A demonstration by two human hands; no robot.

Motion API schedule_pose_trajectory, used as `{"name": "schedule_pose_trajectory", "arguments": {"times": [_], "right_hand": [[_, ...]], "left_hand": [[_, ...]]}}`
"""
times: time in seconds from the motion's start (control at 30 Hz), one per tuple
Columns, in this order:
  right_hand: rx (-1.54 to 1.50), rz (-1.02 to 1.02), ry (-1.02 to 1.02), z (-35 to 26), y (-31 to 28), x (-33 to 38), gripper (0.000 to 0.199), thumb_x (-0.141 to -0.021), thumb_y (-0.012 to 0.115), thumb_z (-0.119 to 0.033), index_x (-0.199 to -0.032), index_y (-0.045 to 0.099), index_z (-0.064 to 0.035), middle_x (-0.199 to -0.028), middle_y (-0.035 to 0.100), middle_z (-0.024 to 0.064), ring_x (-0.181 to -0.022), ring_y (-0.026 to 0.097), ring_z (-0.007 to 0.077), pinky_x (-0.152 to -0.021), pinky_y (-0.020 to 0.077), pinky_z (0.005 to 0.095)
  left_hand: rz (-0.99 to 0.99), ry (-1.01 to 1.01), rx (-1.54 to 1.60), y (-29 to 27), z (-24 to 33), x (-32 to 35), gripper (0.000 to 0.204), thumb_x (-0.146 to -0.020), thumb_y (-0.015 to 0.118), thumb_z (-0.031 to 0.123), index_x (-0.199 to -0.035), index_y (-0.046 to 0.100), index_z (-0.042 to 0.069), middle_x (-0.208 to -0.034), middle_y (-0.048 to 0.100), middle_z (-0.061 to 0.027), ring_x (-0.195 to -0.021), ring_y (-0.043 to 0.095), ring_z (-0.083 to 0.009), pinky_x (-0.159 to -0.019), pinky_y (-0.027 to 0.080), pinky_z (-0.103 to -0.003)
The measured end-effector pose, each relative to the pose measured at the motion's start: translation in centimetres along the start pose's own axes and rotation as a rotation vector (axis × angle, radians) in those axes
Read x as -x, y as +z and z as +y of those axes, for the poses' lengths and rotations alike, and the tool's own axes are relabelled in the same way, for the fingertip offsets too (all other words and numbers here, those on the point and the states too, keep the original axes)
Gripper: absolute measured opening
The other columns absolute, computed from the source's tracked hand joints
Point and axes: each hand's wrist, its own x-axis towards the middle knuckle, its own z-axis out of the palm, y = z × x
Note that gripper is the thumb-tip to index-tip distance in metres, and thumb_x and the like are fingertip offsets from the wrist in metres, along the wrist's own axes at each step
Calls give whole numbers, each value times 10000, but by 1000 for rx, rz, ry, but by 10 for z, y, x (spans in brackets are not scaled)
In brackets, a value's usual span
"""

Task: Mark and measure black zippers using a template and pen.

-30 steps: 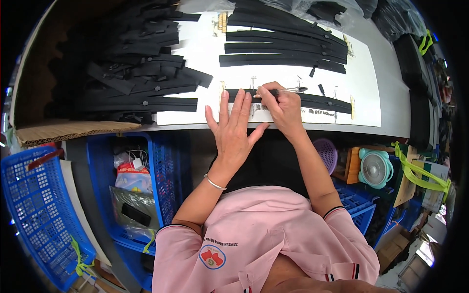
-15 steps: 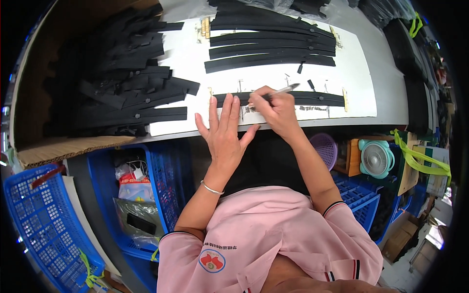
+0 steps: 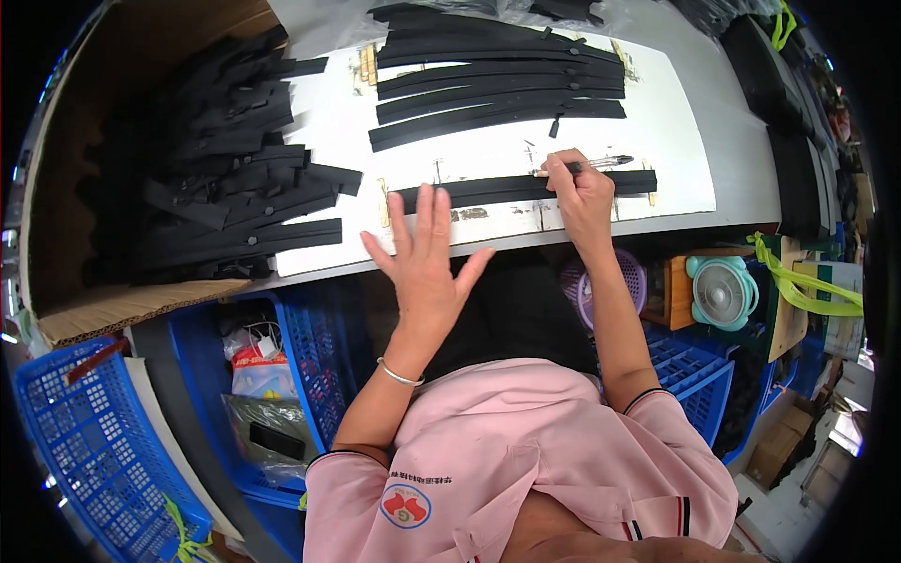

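A black zipper [image 3: 497, 190] lies lengthwise across a white board [image 3: 314, 216] in front of me. Flat on its left end rest the fingertips of my left hand [image 3: 427, 267], fingers spread. My right hand [image 3: 588, 202] is closed around a pen [image 3: 612, 161], held over the zipper right of its middle. The pen's tip is close to the upper edge of the zipper; whether it touches is too small to tell. Dark marks and small drawn lines show on the board around the zipper.
Several black zippers [image 3: 497, 83] lie in rows farther up the board. A heap of black zippers [image 3: 206, 131] fills a cardboard box [image 3: 150, 305] at left. Below the table edge are a blue crate [image 3: 314, 361], a purple basket [image 3: 631, 281] and a turquoise fan [image 3: 723, 291].
My right hand has moved rightward along the zipper with the pen. The left hand stays at the zipper's left end. The whole view has shifted slightly.
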Motion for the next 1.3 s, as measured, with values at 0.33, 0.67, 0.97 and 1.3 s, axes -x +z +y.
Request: {"name": "schedule_pose_trajectory", "arguments": {"times": [0.33, 0.67, 0.97, 1.3], "right_hand": [[-32, -3, -44, 2, 3, 5, 200, -978, 649, -94, -837, 681, 44, -718, 674, 40, -579, 558, 67, -539, 432, 256], [-108, -134, -33, 10, -2, 3, 207, -968, 625, -78, -811, 673, 48, -699, 662, 45, -632, 597, 85, -587, 463, 249], [-187, -143, -59, 4, -16, 4, 161, -951, 634, -106, -915, 715, 28, -760, 713, 86, -693, 649, 97, -635, 517, 278], [508, 227, -476, 24, -87, 33, 406, -843, 793, -125, -1232, 682, -98, -1029, 740, 67, -948, 702, 227, -889, 490, 382]], "left_hand": [[-56, 161, 100, 17, 34, -8, 711, -877, 746, 465, -1462, 549, 112, -1511, 518, -67, -1442, 402, -279, -1189, 91, -644], [-19, 168, 56, 22, 30, -13, 629, -876, 765, 398, -1415, 594, 123, -1469, 551, -49, -1416, 424, -272, -1176, 129, -633], [-25, 194, 6, 17, 34, -13, 587, -904, 745, 346, -1424, 589, 121, -1501, 530, -64, -1416, 432, -290, -1190, 132, -626], [-11, 197, -4, 24, 37, -5, 564, -900, 754, 326, -1397, 598, 112, -1481, 545, -85, -1413, 432, -322, -1187, 115, -640]]}}
